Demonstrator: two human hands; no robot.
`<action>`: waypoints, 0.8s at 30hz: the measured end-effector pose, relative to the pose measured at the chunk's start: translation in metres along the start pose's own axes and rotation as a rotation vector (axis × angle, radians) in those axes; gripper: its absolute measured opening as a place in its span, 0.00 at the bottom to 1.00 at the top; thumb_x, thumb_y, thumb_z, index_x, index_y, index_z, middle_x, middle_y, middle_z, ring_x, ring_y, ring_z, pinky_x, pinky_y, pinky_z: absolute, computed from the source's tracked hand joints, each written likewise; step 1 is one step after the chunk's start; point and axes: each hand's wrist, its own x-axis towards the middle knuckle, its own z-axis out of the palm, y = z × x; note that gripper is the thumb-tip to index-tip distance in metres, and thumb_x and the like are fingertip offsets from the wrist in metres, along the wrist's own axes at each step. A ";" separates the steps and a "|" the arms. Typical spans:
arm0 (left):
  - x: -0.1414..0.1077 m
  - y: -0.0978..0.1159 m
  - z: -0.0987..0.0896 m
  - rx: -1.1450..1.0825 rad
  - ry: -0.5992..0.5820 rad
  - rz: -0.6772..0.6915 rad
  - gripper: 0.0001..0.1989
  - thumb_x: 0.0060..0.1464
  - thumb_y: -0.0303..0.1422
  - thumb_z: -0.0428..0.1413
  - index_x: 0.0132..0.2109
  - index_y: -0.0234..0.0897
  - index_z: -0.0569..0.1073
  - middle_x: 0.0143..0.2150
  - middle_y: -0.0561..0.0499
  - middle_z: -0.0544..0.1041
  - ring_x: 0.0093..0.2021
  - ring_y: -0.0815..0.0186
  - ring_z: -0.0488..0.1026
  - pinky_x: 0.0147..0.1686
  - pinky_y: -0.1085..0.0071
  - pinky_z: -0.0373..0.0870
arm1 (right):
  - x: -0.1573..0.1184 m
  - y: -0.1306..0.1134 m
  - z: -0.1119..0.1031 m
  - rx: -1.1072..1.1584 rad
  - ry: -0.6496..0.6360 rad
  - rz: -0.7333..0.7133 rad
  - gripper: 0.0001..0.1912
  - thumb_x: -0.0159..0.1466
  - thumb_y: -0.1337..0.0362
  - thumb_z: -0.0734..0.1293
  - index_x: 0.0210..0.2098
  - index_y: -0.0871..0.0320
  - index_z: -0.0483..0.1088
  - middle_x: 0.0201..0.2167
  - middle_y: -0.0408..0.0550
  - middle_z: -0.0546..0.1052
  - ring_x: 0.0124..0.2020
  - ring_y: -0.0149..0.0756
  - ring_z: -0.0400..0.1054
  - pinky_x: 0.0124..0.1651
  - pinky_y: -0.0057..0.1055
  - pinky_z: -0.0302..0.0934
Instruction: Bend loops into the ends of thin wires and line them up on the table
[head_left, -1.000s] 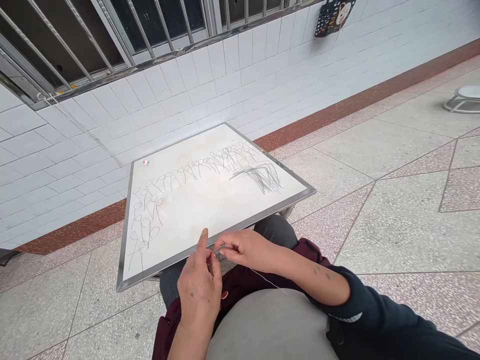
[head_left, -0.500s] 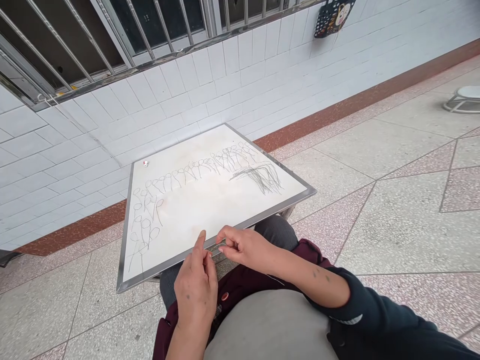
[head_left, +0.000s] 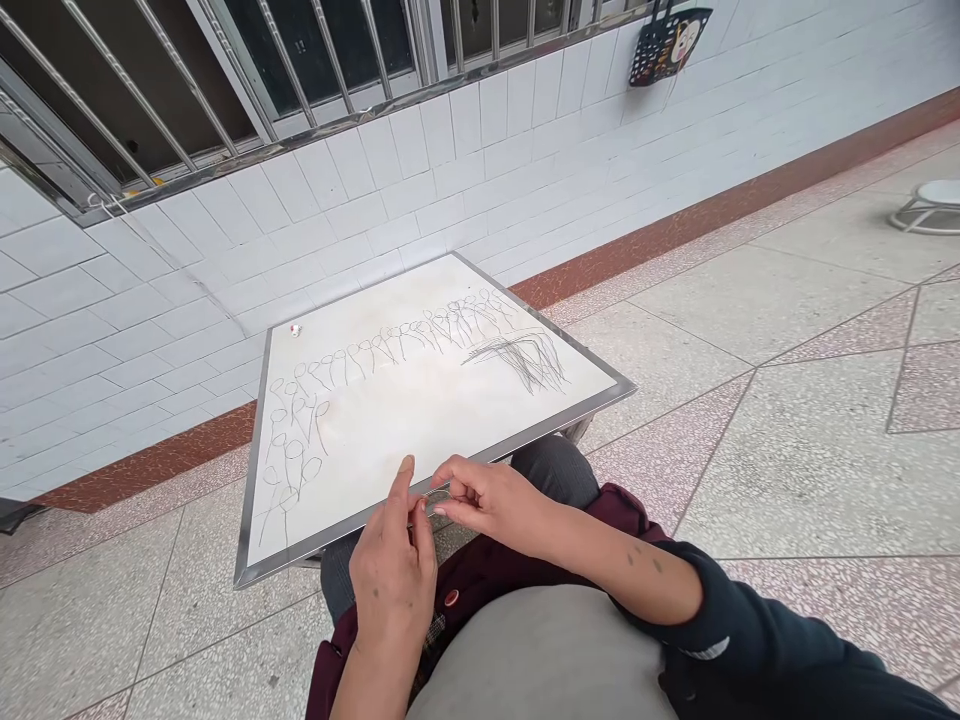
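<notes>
My left hand (head_left: 394, 575) is over my lap at the table's near edge, its index finger pointing up, thumb and another finger pinched on a thin wire (head_left: 436, 492). Close on its right, my right hand (head_left: 499, 505) has its fingers curled and pinched at the same wire, which bends between the two hands. Fingers hide most of it. On the white table (head_left: 420, 430) lie several looped wires (head_left: 375, 350), each with a round loop and loose tails, in a row along the back and down the left. A bundle of straight dark wires (head_left: 529, 362) lies at the right.
A small white-and-red object (head_left: 295, 330) sits at the table's back left corner. Behind the table stands a white tiled wall (head_left: 525, 150) with a barred window (head_left: 315, 60). A dark basket (head_left: 667, 48) hangs on it. A white stool (head_left: 934, 205) stands far right.
The view has tilted up slightly, so everything sits a little lower. My hands have barely moved; the right fingertips remain near the left ones at the wire.
</notes>
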 end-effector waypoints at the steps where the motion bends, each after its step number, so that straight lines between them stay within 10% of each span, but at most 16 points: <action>1: 0.000 0.000 -0.001 0.022 0.005 0.003 0.22 0.60 0.35 0.49 0.61 0.44 0.64 0.38 0.49 0.78 0.38 0.60 0.72 0.34 0.68 0.64 | 0.000 0.000 0.000 -0.013 0.018 0.006 0.07 0.63 0.64 0.64 0.41 0.57 0.66 0.23 0.35 0.66 0.22 0.25 0.57 0.26 0.22 0.49; 12: 0.003 -0.005 -0.001 0.198 0.053 0.119 0.21 0.60 0.33 0.49 0.61 0.44 0.64 0.31 0.53 0.75 0.28 0.67 0.70 0.28 0.72 0.64 | 0.000 0.002 0.006 -0.157 0.112 -0.205 0.09 0.67 0.67 0.58 0.41 0.57 0.70 0.34 0.45 0.77 0.34 0.31 0.69 0.37 0.25 0.59; 24: 0.004 -0.006 -0.002 0.265 0.051 0.205 0.21 0.61 0.32 0.48 0.61 0.39 0.64 0.32 0.51 0.76 0.31 0.67 0.71 0.30 0.72 0.67 | 0.000 -0.004 0.004 0.005 0.063 -0.051 0.10 0.66 0.66 0.60 0.43 0.56 0.71 0.32 0.43 0.74 0.30 0.28 0.65 0.34 0.25 0.57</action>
